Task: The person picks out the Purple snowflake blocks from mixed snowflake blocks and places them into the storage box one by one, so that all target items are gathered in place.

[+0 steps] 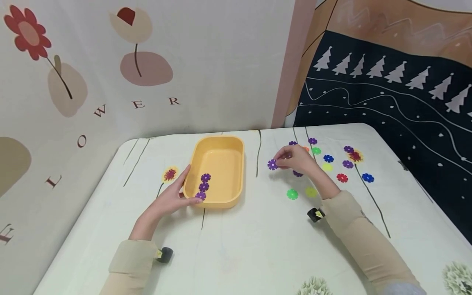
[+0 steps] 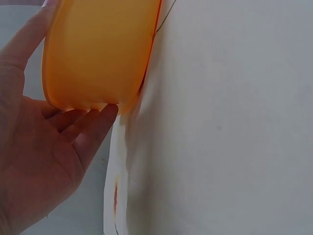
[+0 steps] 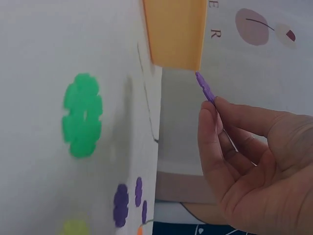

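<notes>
Hands at work over a white counter [image 1: 258, 246]. From the head camera, the left hand [image 1: 171, 198] rests with straight fingers against the near corner of a yellow tray [image 1: 236, 164], thumb on its rim; three purple flower discs [image 1: 204, 186] lie inside at the tray's 7 o'clock. The right hand [image 1: 295, 159] pinches a purple disc [image 1: 272, 164], raised just right of the tray. Loose discs [image 1: 328, 158] in purple, blue, red, green and yellow are scattered from 12 to 6 o'clock around that hand.

From the left wrist camera, the left hand [image 2: 44, 156] lies open, fingertips [image 2: 105, 115] touching the tray's [image 2: 98, 54] lower edge.

From the right wrist camera, the right hand [image 3: 249, 161] holds the purple disc [image 3: 204, 87] edge-on between thumb and finger, apparently just below the tray [image 3: 176, 29]. A green disc [image 3: 82, 115] lies flat at 9 o'clock, with purple discs [image 3: 121, 204] at 7 o'clock.
</notes>
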`<action>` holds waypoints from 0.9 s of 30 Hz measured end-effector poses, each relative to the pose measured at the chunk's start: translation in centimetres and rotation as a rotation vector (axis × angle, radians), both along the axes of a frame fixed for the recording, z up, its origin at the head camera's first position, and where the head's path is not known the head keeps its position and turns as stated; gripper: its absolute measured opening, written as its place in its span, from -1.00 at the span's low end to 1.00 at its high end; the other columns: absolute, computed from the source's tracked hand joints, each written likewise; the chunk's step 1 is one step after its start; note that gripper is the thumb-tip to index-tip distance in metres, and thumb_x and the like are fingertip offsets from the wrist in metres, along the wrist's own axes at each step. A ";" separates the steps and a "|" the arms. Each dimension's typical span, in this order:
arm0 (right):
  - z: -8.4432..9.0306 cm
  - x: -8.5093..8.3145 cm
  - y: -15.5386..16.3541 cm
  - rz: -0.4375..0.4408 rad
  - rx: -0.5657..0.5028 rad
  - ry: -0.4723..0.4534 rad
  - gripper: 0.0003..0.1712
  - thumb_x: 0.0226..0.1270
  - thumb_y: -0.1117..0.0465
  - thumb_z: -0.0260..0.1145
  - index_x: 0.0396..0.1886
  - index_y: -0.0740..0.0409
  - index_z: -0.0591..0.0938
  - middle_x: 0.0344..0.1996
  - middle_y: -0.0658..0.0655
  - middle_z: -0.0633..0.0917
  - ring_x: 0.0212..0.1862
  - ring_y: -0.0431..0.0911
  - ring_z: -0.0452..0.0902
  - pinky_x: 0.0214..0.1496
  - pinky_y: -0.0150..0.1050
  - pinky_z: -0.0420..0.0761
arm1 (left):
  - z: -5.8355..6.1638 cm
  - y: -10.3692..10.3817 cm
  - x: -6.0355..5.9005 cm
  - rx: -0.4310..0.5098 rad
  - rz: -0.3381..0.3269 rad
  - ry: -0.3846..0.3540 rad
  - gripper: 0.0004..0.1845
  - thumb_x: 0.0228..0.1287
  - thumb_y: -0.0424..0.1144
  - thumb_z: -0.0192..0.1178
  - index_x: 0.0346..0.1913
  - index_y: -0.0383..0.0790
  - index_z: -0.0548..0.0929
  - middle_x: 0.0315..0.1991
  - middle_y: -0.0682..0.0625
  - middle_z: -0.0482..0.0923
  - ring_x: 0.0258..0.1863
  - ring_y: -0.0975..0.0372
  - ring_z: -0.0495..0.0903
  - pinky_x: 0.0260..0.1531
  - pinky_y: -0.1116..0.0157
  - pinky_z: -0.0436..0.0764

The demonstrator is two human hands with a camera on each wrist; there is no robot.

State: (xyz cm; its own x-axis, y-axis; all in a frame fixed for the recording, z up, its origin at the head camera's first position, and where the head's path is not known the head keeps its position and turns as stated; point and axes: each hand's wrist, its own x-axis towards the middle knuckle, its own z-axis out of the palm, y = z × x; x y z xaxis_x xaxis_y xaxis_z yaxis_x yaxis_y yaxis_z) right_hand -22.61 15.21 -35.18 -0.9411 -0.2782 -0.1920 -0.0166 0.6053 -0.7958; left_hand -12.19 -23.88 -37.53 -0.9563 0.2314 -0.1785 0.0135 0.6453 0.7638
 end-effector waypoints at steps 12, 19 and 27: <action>1.1 -0.6 -3.4 0.015 -0.098 0.051 -0.82 0.34 0.33 0.35 -0.09 0.24 0.69 -0.18 0.22 0.68 -0.14 -0.01 0.70 -0.05 -0.23 0.78 | -0.2 0.0 -0.1 -0.008 0.012 -0.002 0.23 0.16 -0.04 0.45 0.63 0.01 -0.28 0.63 -0.26 -0.18 0.55 -0.18 0.07 0.36 -0.11 0.44; 1.6 -0.6 -5.5 0.017 -0.133 0.067 -0.83 0.33 0.33 0.37 -0.10 0.24 0.69 -0.19 0.21 0.69 -0.13 -0.02 0.70 -0.10 -0.30 0.78 | -0.2 0.0 -0.1 -0.007 0.008 0.000 0.23 0.15 -0.04 0.46 0.63 0.01 -0.28 0.62 -0.26 -0.16 0.54 -0.18 0.08 0.35 -0.10 0.46; 1.8 -0.5 -8.2 0.034 -0.188 0.086 -0.84 0.31 0.36 0.37 -0.13 0.27 0.69 -0.20 0.23 0.69 -0.16 -0.01 0.70 -0.03 -0.15 0.78 | -0.2 -0.1 0.0 0.001 0.002 0.009 0.23 0.16 -0.04 0.46 0.63 -0.01 -0.28 0.62 -0.28 -0.16 0.54 -0.18 0.09 0.34 -0.09 0.47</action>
State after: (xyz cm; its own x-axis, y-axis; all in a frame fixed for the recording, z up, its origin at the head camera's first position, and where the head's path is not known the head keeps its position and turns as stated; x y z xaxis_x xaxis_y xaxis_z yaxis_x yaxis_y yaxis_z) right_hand -23.08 6.98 -33.40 -0.9414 -0.3331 -0.0532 -0.1069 0.4442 -0.8895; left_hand -12.17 -23.94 -37.72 -0.9584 0.2294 -0.1697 0.0189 0.6444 0.7644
